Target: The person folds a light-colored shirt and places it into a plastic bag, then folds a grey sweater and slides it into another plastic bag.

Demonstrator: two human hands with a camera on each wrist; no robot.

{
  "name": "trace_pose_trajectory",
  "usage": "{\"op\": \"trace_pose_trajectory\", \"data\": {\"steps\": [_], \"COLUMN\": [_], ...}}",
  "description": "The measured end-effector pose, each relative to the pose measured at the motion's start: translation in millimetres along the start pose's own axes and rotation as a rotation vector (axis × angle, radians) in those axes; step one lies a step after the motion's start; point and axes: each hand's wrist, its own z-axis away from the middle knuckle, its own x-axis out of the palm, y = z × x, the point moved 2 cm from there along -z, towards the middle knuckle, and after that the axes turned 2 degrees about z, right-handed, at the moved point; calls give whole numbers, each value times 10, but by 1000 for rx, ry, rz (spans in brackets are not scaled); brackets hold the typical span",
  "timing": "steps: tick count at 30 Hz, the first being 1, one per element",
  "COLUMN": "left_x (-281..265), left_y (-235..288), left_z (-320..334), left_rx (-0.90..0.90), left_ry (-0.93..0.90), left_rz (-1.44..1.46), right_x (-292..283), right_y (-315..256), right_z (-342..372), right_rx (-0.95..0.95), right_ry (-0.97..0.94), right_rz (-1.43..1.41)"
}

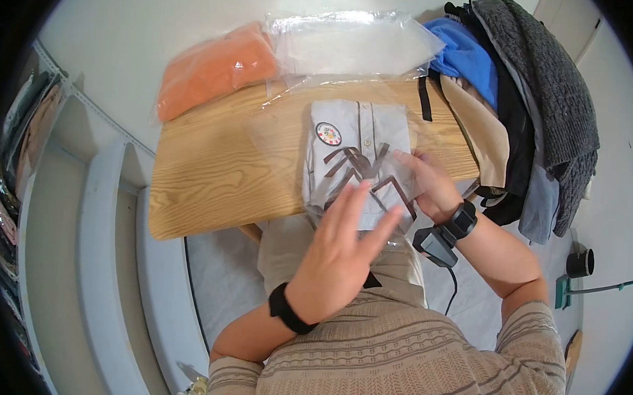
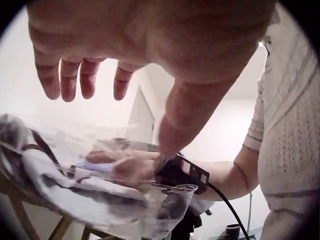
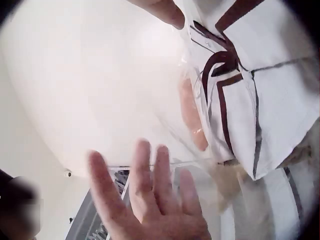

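A folded pale grey shirt point(image 1: 318, 165) with dark brown trim and a round badge lies at the table's near edge, inside a clear plastic bag point(image 1: 280, 142). My right hand point(image 1: 434, 188) grips its right side, thumb on top and the other fingers mostly hidden beneath. In the left wrist view that right hand point(image 2: 132, 167) shows through the loose plastic. My left hand point(image 1: 336, 259) hovers over the shirt's near end, fingers spread, holding nothing. The right wrist view shows the left hand point(image 3: 160, 215) with straight fingers, apart from the bagged shirt point(image 3: 280, 65).
An orange bagged garment point(image 1: 219, 67) and a stack of clear plastic bags point(image 1: 353, 46) lie along the back of the wooden table point(image 1: 218, 164). Clothes point(image 1: 551, 88) are heaped over its right side. White shelving point(image 1: 108, 208) with bagged clothes stands at left.
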Motion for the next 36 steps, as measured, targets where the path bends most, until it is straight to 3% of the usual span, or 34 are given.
{"op": "trace_pose_trajectory", "data": {"steps": [1, 2, 3, 5, 6, 8, 9, 11, 12, 16, 18, 20, 21, 23, 27, 33, 36], "left_x": [-46, -100, -129, -121, -88, 69, 123, 249, 262, 346, 327, 334, 342, 368, 352, 341, 366], "left_y": [-45, -94, -159, -402, -515, -732, -772, -816, -801, -816, -766, -694, -659, -637, -607, -588, -646], "left_z": [73, 162, 251, 458, 529, 676, 709, 715, 696, 611, 553, 487, 463, 425, 405, 445, 493], "left_rx": [-97, -154, -154, -457, -460, -637, -649, -749, -767, -796, -689, -650, -618, -615, -606, -552, -531], "left_ry": [41, 155, 149, 11, 5, -102, -105, -249, -283, -313, -390, -422, -451, -438, -459, -505, -481], "left_rz": [71, 40, 41, 184, 183, 482, 483, 1085, 1158, 1121, 1096, 1135, 1172, 1155, 1092, 1085, 1110], "right_x": [-23, -47, -48, -12, 48, 65, 88, 146, 176, 192, 206, 254, 291, 412, 553, 686, 726], "right_y": [29, 41, 59, 30, -53, -63, -55, -77, -63, 36, 147, 286, 307, 349, 393, 371, 322], "right_z": [-64, -122, -166, -179, -130, -168, -162, -161, -163, -154, -212, -317, -326, -348, -320, -558, -660], "right_rx": [37, 39, 96, 157, 179, 282, 293, 293, 294, 271, 233, 27, 25, 149, 214, 108, 355], "right_ry": [-150, -147, -163, -177, -255, -326, -330, -313, -317, -256, -212, -111, -112, -262, -305, -215, -504], "right_rz": [-77, -79, -168, -264, -236, -181, -184, -193, -192, -381, -452, -672, -671, -569, -683, -798, -571]}}
